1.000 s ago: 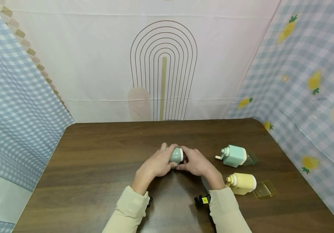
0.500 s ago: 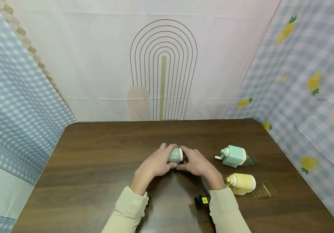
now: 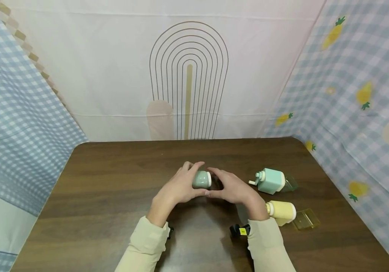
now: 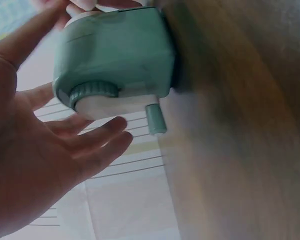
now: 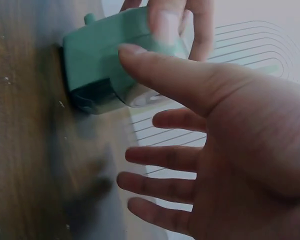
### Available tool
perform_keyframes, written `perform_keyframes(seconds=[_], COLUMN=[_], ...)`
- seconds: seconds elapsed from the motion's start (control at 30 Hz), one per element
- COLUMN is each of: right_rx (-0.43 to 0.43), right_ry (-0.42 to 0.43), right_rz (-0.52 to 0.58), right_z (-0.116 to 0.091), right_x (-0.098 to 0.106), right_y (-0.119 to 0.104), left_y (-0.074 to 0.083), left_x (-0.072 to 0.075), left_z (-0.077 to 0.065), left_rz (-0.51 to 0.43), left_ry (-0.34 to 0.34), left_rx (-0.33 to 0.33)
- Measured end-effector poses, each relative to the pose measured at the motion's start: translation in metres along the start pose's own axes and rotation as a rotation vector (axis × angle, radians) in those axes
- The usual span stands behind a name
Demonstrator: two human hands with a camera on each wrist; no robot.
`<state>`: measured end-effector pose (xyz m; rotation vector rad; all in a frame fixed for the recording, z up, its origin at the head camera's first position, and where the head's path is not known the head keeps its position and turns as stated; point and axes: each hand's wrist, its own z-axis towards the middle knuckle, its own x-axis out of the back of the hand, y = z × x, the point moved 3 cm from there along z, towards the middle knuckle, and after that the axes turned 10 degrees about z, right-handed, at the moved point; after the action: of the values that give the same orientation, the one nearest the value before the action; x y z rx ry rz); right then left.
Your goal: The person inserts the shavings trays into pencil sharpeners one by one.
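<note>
A green hand-crank pencil sharpener (image 3: 200, 180) with a white rim stands on the brown table, between both hands. In the left wrist view its crank handle (image 4: 156, 119) points down and a ribbed knob shows beside it. My left hand (image 3: 177, 186) arches around the sharpener, its fingers spread and loosely bent. My right hand (image 3: 236, 189) is at the white-rimmed end, thumb tip meeting the left thumb on the near side. In the right wrist view the right fingers (image 5: 162, 159) are straight and spread apart from the sharpener, while the thumb overlaps its body.
To the right lie a mint pencil sharpener (image 3: 271, 181) with a clear drawer (image 3: 290, 184) behind it, and a yellow sharpener (image 3: 282, 211) with a clear yellow drawer (image 3: 306, 219). The right forearm partly covers the yellow one. Patterned cloth (image 3: 119, 75) hangs around the table.
Both hands have loosened around the green sharpener, their fingers lifting and spreading from it. The right wrist has shifted slightly right, and the sharpener shows more between the hands.
</note>
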<state>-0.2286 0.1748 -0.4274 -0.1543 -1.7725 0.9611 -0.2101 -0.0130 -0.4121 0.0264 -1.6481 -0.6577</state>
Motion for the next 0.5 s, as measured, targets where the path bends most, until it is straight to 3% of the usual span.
perform_keyframes(seconds=[0.3,0.5], right_rx=[0.009,0.030], right_ry=[0.058,0.189], right_rz=[-0.052,-0.104], right_z=[-0.006,-0.013], right_x=[0.010,0.020], right_y=[-0.014,-0.030], left_y=[-0.006,-0.012], left_x=[0.020,0.037], left_z=[-0.005,-0.009], left_rz=[0.001,0.045], left_ry=[0.199,0.357], left_rx=[0.019,0.022])
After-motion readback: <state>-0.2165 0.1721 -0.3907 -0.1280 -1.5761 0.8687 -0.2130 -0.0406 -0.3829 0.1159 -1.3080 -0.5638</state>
